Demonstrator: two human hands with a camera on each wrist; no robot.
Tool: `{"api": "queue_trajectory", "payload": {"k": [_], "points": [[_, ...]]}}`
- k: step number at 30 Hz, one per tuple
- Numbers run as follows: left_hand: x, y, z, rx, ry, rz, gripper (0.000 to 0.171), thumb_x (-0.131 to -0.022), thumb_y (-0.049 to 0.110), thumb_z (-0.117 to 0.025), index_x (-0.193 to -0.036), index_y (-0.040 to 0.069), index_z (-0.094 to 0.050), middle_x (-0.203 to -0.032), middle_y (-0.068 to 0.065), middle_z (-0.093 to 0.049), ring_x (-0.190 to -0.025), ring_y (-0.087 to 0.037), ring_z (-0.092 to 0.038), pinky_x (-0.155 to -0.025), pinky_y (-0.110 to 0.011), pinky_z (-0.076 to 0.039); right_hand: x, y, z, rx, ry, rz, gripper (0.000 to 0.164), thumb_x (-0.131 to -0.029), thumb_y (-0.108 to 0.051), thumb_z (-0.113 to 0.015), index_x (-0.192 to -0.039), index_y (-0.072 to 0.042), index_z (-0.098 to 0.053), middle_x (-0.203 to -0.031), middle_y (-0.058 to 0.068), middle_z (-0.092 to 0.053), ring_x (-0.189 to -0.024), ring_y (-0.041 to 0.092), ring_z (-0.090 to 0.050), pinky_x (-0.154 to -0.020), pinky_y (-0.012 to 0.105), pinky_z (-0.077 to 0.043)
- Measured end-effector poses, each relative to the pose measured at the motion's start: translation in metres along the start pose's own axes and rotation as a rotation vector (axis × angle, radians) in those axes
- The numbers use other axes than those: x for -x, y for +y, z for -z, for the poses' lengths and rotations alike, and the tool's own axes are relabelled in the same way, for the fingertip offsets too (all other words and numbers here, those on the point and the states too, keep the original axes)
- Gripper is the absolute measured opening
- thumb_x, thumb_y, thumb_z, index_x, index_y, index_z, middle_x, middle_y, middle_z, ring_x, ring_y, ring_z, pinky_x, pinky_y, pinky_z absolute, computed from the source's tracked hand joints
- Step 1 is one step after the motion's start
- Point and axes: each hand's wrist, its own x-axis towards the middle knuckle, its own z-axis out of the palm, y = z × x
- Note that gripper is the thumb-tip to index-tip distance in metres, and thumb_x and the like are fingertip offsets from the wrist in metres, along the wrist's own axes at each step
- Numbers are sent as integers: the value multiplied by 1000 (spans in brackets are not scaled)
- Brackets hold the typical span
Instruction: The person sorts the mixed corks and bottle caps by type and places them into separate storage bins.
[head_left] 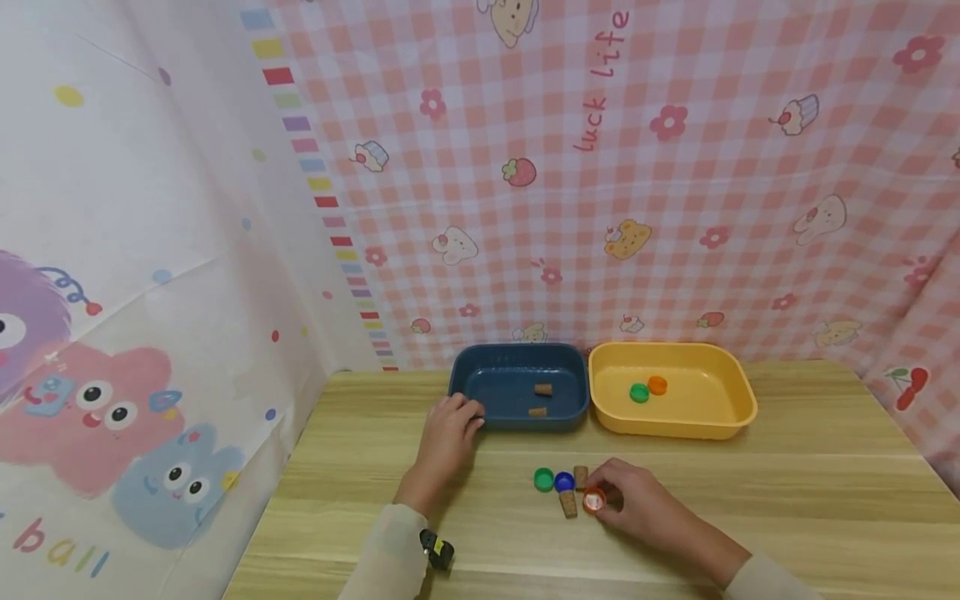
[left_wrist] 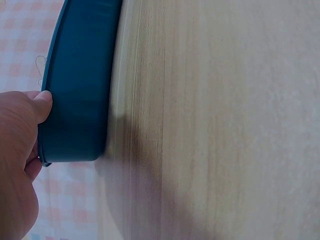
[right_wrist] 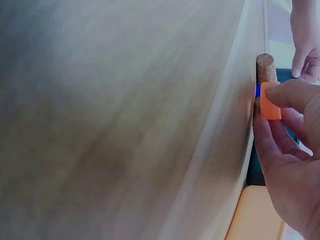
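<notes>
At the near left corner of the dark blue tray [head_left: 525, 422], my left hand [head_left: 444, 446] grips the rim, its thumb on the outer wall in the left wrist view. My right hand [head_left: 641, 504] pinches an orange bottle cap [right_wrist: 271, 101] between thumb and fingers, low over the table. Close by on the wood are a green cap [head_left: 543, 480], a blue cap [head_left: 564, 482] and two corks, one cork [head_left: 581, 476] by my right fingertips and another cork [head_left: 568, 505] just in front of the blue cap.
Two corks [head_left: 543, 389] lie inside the blue tray. Right beside it stands a yellow tray [head_left: 675, 428] holding a green cap [head_left: 639, 392] and an orange cap [head_left: 657, 385]. Behind both trays hangs a pink checked cloth [head_left: 555, 217] along the table's [head_left: 810, 467] back edge.
</notes>
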Motion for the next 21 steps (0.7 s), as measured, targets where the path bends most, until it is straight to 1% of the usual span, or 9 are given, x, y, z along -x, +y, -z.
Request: {"api": "queue_trajectory", "payload": {"k": [2,6,11,16,21], "points": [[0,0,0,5,1,3,6,-86,15,-72,-91,17,-69,-84,3,-57,-80,-18,-52,-76,-38,-43,1,0,1,-15,-8,-4,25,-82,-17,-76,-105,-20,-67,-103,-7,-63,-88,5,-61,-75,19,-53],[-1,0,0,24,-20,17,6,-87,14,-71,-92,16,-69,-86,2,-58,-81,-19,-53,-78,-39,-43,1,1,3,-16,-9,-19,26,-83,-18,-76,-107,-22,-67,-102,-9,-62,-88,5,-60,-76,19,-53],[0,0,0,21,-30,22,4,-88,16,-70,-92,17,-69,-86,3,-58,-81,-19,-53,-78,-38,-43,2,1,7,-11,22,-47,22,-82,-20,-77,-102,-24,-67,-99,-11,-62,-88,6,-60,-77,20,-52],[0,-1,-1,17,-21,18,5,-87,15,-71,-91,17,-69,-85,3,-57,-80,-19,-52,-77,-38,-43,2,-1,15,-8,68,-72,23,-79,-19,-79,-99,-24,-67,-97,-11,-62,-90,8,-60,-79,23,-52],[0,-2,-3,3,1,6,5,-86,16,-72,-90,18,-68,-84,4,-57,-80,-18,-53,-77,-38,-43,1,-1,25,-22,93,-67,28,-77,-12,-80,-101,-19,-66,-98,-8,-64,-92,10,-62,-79,23,-54]]}}
